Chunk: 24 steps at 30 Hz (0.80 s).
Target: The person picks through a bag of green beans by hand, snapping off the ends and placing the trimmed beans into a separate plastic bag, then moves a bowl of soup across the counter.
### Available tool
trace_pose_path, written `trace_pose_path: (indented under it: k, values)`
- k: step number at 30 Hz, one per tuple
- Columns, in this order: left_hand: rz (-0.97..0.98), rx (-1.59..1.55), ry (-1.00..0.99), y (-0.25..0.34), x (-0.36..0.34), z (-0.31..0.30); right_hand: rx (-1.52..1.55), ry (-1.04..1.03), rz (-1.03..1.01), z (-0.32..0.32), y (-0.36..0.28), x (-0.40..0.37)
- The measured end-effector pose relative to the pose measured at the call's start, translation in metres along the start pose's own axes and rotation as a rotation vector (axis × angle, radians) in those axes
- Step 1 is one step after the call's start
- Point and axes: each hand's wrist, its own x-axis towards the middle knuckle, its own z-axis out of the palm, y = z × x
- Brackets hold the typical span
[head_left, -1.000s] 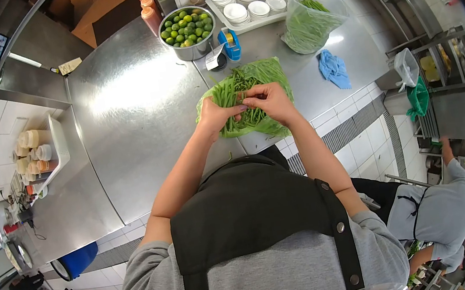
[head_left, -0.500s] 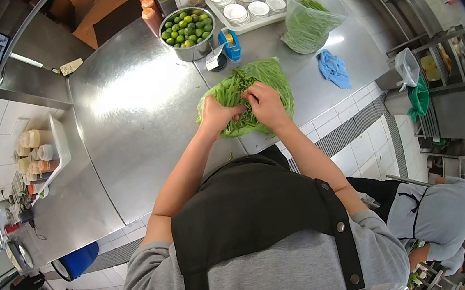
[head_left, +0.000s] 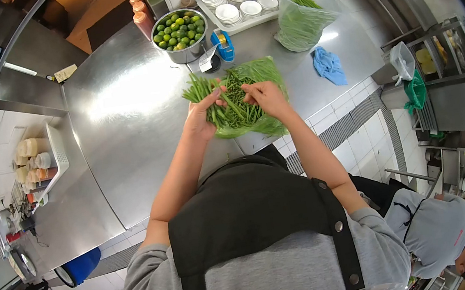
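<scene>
My left hand (head_left: 201, 114) is closed around a bunch of thin green stalks (head_left: 197, 88), which fans out beyond the thumb to the upper left. Under and beside it, a pile of similar stalks (head_left: 243, 111) lies on a light green plastic bag (head_left: 269, 69) spread over the counter. My right hand (head_left: 268, 98) is above the right side of the pile, thumb and forefinger pinched together. What sits between those fingertips, if anything, is too small to make out.
Behind the pile stand a blue tape dispenser (head_left: 223, 46), a metal pot of limes (head_left: 182, 53) and a rack of white bowls (head_left: 246, 23). A clear bag of green stalks (head_left: 302, 27) and a blue cloth (head_left: 328, 66) lie right. A co-worker (head_left: 432, 230) is at lower right.
My left hand has moved slightly left and lifted a bunch of stalks off the pile. My right hand has shifted a little right, apart from the left, uncovering more of the pile.
</scene>
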Motion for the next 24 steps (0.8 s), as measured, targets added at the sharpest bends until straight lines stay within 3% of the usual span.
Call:
trace_pose_path:
  k: [4,7,10,13,19,24]
  values:
    - [0.023,-0.035,-0.001,0.003,0.002,-0.006,0.353,-0.159,-0.237,0.013,-0.010,-0.026]
    - [0.078,-0.107,0.024,0.003,0.002,-0.006,0.359,-0.124,-0.182,0.022,-0.022,-0.044]
    - [0.087,-0.173,0.034,0.002,0.007,-0.013,-0.088,0.146,-0.552,0.021,-0.045,-0.055]
    - [0.049,-0.227,0.093,0.002,0.013,-0.019,-0.203,0.265,-0.675,0.029,-0.035,-0.052]
    - [0.062,-0.252,0.103,0.002,0.013,-0.022,-0.271,0.333,-0.707,0.035,-0.026,-0.044]
    - [0.124,-0.187,0.139,0.004,0.007,-0.015,-0.279,0.263,-0.677,0.034,-0.031,-0.044]
